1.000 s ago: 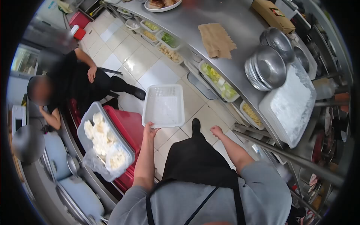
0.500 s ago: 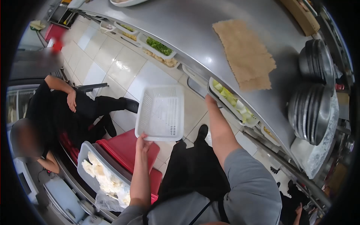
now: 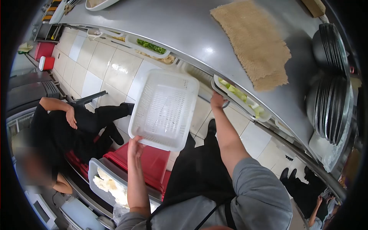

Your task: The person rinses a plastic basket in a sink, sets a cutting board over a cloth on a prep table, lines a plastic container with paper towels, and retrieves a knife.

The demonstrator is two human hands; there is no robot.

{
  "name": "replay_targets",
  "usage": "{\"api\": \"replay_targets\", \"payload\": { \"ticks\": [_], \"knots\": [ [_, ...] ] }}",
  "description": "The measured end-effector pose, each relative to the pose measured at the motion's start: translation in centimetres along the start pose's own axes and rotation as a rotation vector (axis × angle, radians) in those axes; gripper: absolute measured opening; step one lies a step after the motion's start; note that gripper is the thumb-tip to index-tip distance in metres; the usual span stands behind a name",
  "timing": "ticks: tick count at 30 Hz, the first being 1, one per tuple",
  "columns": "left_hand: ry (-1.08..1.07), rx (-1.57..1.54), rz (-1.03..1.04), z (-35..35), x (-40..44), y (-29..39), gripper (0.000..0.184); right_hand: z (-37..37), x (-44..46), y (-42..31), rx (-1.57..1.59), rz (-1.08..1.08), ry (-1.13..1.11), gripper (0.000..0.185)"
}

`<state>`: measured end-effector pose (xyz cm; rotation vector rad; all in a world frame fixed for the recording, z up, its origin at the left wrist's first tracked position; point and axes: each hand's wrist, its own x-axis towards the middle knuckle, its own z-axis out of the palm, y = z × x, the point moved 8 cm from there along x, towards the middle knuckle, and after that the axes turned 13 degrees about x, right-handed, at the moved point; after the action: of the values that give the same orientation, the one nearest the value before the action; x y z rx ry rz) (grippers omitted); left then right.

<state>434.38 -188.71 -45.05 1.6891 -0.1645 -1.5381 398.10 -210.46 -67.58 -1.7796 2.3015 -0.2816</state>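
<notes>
My left hand (image 3: 137, 146) grips the near left corner of a white perforated plastic basket (image 3: 163, 143), which is held tilted in front of me with nothing in it. My right hand (image 3: 217, 100) reaches under the edge of the steel table, its fingers closed at the rim of what looks like a metal tray (image 3: 226, 104); the fingertips are partly hidden. Just beside that hand, on the shelf below the tabletop, sits a white basket of cut cabbage (image 3: 238, 93).
A brown cloth (image 3: 255, 46) and stacked metal bowls (image 3: 329, 109) lie on the steel table (image 3: 184, 34). Baskets of chopped greens (image 3: 150, 46) line the shelf below. At left, a seated person (image 3: 73, 122) is near red lids (image 3: 134, 161) and a tub of white food (image 3: 111, 186).
The white basket has come closer and tilted in my left hand. My right hand has stayed by the shelf, with more of its back now showing. The view has shifted somewhat.
</notes>
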Motion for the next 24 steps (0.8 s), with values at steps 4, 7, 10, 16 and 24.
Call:
{"api": "replay_targets", "payload": {
  "ticks": [4, 7, 10, 16, 24],
  "knots": [
    [0.057, 0.136, -0.027, 3.7, -0.7, 3.7, 0.05, 0.5, -5.2, -1.4, 0.192, 0.076, -0.505, 0.034],
    [0.007, 0.247, -0.079, 5.4, 0.5, 4.4, 0.048, -0.3, -7.9, -2.3, 0.213, 0.117, -0.523, 0.044],
    [-0.055, 0.446, -0.125, 8.1, 3.2, 4.4, 0.043, 0.0, -9.3, -2.1, 0.303, 0.124, -0.466, 0.045],
    [-0.236, 0.228, -0.09, 18.1, 13.0, 0.4, 0.061, 0.8, -9.4, 0.3, 0.527, 0.126, -0.383, 0.046],
    [0.079, -0.087, -0.36, 22.6, 15.8, -12.5, 0.103, -10.8, -10.4, 7.9, 0.266, 0.114, -0.304, 0.065]
  ]
}}
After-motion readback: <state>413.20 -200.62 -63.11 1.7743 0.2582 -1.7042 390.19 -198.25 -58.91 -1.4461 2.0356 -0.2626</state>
